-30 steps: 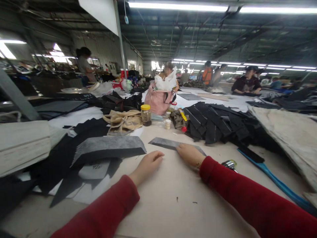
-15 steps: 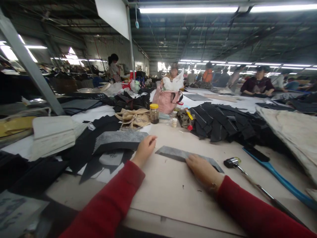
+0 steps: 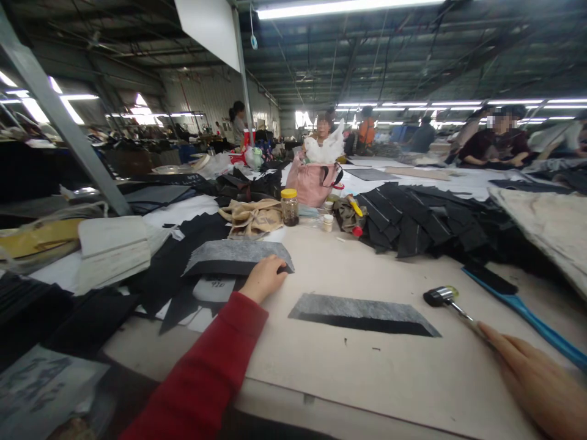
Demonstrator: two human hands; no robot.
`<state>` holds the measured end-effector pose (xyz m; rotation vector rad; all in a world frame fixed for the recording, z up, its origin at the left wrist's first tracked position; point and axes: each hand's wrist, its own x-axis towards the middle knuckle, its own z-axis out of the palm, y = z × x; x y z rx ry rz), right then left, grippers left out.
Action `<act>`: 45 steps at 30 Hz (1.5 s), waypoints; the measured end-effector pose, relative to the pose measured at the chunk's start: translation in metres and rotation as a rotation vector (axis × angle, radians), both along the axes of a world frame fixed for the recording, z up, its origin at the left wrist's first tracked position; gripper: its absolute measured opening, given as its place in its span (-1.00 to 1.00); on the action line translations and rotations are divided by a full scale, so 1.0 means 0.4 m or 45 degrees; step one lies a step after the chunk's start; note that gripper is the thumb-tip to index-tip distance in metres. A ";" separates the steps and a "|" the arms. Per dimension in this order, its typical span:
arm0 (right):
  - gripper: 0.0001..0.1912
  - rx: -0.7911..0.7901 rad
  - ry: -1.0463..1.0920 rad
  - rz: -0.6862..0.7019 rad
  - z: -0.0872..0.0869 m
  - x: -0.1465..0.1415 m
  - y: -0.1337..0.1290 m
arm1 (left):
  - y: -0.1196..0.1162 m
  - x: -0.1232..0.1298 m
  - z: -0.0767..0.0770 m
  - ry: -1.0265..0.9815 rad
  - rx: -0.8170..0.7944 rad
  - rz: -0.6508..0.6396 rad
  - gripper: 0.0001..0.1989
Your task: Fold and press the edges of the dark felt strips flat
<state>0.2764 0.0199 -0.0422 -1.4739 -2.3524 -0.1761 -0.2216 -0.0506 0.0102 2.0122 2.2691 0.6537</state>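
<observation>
Progress, as a judgement: partway, mid-batch. One strip [image 3: 362,313] is laid out, alone and flat on the board [image 3: 321,379] in front of the person. No hand touches it. No hammer marks or fold can be made out on it, so whether it's finished can't be told. A second strip [image 3: 238,253] is off the board's open area, on the dark pieces at left [image 3: 183,244]; reads as left to handle. A big dark pile [image 3: 408,214] sits at the back right, pieces overlapping, some with pale lines. Done or waiting? Can't tell, and no count possible.

Left hand [image 3: 263,278]: at the right end of the second strip, fingers bent and close together. Fingertips are at the strip's edge; whether they pinch it or just rest there, can't tell.

Right hand [image 3: 536,373]: at the hammer [image 3: 440,296], over the handle, at least two fingers stretched along it. Blurred and cut off by the frame, so can't tell if the grip is closed. Hammer head sits beyond the right end of the first strip, apart from it. Blue brush [image 3: 541,324] lies just past the hammer.

First strip's look: long, narrow, slanted ends. Mottled grey face up, plain black band along the near edge, tapering towards the left. Lies level, no obvious creases. Second one: same grey over black, wider-looking, slightly bowed, jagged at its left end.
</observation>
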 end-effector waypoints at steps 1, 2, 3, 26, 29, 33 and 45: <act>-0.56 -0.033 0.015 -0.001 -0.002 0.002 0.010 | 0.000 0.004 0.002 -0.002 -0.001 -0.032 -0.80; -0.56 -0.049 0.032 0.008 -0.001 -0.004 0.021 | -0.001 0.009 0.004 -0.002 -0.002 -0.066 -0.79; -0.56 -0.052 0.046 0.023 0.003 -0.013 0.032 | -0.002 0.015 0.007 0.000 -0.002 -0.101 -0.78; -0.74 -0.160 -0.259 0.819 0.267 -0.743 -0.084 | 0.012 0.079 -0.012 -0.018 0.073 -0.353 -0.77; -0.75 -0.157 -0.304 0.779 0.206 -0.772 -0.069 | 0.017 0.083 -0.012 0.000 0.049 -0.362 -0.78; -0.77 -0.158 -0.317 0.702 0.167 -0.773 -0.049 | 0.019 0.085 -0.008 0.061 0.043 -0.352 -0.78; -0.74 -0.180 -0.374 0.628 0.149 -0.794 -0.055 | 0.040 0.055 -0.032 -0.097 0.167 -0.013 -0.76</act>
